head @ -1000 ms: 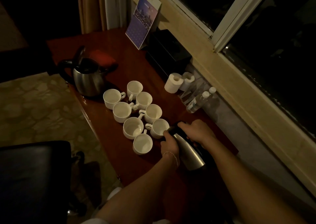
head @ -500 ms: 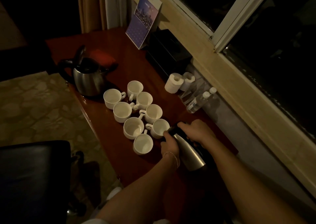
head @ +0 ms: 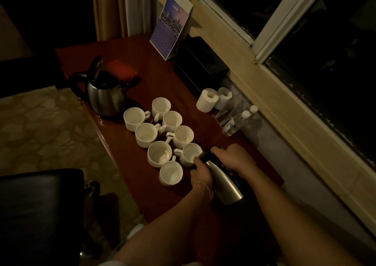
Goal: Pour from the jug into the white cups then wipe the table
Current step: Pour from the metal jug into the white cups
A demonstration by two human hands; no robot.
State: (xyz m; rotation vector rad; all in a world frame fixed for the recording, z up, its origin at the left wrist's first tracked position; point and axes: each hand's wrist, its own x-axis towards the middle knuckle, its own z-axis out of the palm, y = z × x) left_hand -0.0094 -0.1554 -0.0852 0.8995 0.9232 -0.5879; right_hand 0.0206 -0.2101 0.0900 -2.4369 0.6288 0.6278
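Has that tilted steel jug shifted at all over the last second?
No. The tilted steel jug keeps its spout at the same nearest white cup.

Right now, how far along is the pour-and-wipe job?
Early. In hand: both hands, left and right, tilt the steel jug with black top over the nearest white cup. Fill levels unreadable in the dim light. Left: remaining white cups, then wiping the red-brown wooden table.

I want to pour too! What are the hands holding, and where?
Both grip the steel jug: right hand at its dark top, left hand on its neck.
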